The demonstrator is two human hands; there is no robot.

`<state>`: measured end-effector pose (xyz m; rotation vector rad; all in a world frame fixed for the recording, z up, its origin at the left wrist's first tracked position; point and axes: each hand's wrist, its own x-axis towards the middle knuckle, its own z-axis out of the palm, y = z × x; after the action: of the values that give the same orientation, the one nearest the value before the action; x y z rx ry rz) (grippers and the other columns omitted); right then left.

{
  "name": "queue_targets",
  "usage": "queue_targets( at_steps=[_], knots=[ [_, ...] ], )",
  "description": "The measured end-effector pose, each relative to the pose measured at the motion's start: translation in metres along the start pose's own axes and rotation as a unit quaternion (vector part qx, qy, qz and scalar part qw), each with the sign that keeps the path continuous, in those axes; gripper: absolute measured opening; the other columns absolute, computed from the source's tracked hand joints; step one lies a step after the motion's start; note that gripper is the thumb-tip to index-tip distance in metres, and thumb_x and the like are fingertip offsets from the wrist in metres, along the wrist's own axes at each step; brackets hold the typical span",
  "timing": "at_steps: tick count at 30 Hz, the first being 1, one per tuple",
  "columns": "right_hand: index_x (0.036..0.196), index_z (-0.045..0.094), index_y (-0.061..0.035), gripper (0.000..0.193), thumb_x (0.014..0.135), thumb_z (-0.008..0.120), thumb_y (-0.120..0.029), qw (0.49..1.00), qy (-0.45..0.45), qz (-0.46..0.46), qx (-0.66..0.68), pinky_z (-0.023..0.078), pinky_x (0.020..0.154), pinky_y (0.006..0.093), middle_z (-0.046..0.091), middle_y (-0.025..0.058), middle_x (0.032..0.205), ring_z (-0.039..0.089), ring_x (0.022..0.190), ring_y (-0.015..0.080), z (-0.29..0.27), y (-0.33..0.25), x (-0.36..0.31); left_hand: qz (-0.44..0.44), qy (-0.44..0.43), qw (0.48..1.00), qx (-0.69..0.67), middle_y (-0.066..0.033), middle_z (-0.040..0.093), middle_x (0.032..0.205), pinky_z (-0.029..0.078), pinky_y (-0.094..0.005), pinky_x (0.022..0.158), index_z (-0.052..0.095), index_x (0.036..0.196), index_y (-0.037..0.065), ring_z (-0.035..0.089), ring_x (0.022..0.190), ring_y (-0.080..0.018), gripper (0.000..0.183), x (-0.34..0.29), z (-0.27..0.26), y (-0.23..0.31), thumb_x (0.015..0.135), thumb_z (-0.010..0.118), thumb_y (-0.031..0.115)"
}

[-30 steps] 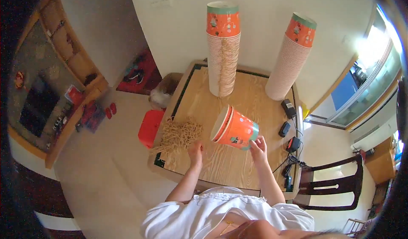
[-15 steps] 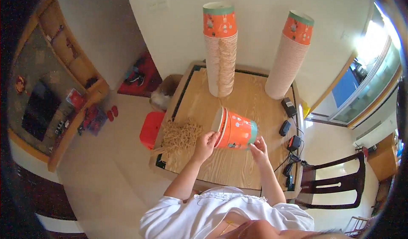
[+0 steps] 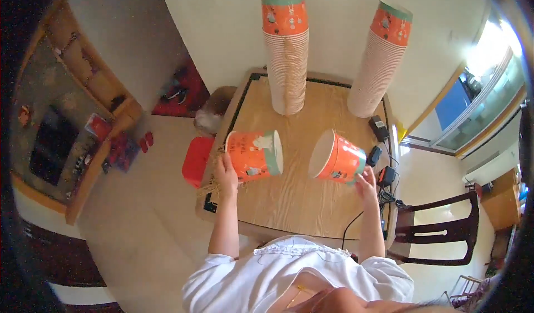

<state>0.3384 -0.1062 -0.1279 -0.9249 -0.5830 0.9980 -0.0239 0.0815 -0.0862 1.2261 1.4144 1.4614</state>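
My left hand (image 3: 227, 175) grips an orange paper bucket (image 3: 251, 158) by its rim end, the green-banded base pointing right. In my right hand (image 3: 365, 182) is a second orange paper bucket (image 3: 344, 160), pinched at its green base, with the open mouth facing left. The two buckets are apart, both tilted on their sides above the wooden table. Behind them rise two tall stacks of upturned paper buckets, a left stack (image 3: 286, 71) with tan strands down its front and a right stack (image 3: 377, 71).
Tan strands (image 3: 214, 188) lie at the table's left edge, mostly behind my left hand and its bucket. A red plastic container (image 3: 197, 160) is beside the table. Black adapters (image 3: 378, 128) and cables line the table's right side. A dark wooden chair (image 3: 439, 232) stands at right.
The nested buckets have come apart. My left hand has moved left with one bucket, my right hand to the right with the other.
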Motion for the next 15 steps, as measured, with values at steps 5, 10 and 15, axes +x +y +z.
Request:
queue_targets(
  at_steps=[5,10,15],
  knots=[
    [0.084,0.049,-0.0098,0.015,0.079,0.057,0.002,0.984,-0.025,-0.059,-0.169,0.039,0.067,0.0194,0.050,-0.0050,0.079,0.048,0.076,0.0045,0.027,-0.034,0.008,0.118,-0.202,0.957,0.171,-0.0175,0.058,0.078,0.044,-0.0392,0.068,0.051,0.092,0.002,0.058,0.077,-0.0312,0.018,-0.059,0.021,-0.042,0.089,0.049,0.020],
    [0.083,0.051,-0.0072,0.015,0.079,0.057,0.006,0.974,-0.069,-0.107,-0.186,0.040,0.076,0.0234,0.052,-0.0027,0.082,0.050,0.083,0.0070,0.051,-0.040,0.007,0.074,-0.323,0.908,0.257,-0.0159,0.058,0.080,0.045,-0.0407,0.070,0.051,0.092,0.003,0.058,0.078,-0.0329,0.018,-0.092,0.044,-0.041,0.082,0.058,0.016],
    [0.083,0.050,-0.0048,0.016,0.076,0.059,0.007,0.966,-0.137,-0.086,-0.201,0.046,0.082,0.0281,0.048,-0.0007,0.088,0.052,0.088,0.0122,0.057,-0.031,0.005,0.112,-0.259,0.959,-0.018,-0.0089,0.063,0.092,0.046,-0.0325,0.077,0.052,0.109,0.003,0.060,0.086,-0.0184,0.034,-0.081,0.060,-0.031,0.083,0.061,0.022]
  ],
)
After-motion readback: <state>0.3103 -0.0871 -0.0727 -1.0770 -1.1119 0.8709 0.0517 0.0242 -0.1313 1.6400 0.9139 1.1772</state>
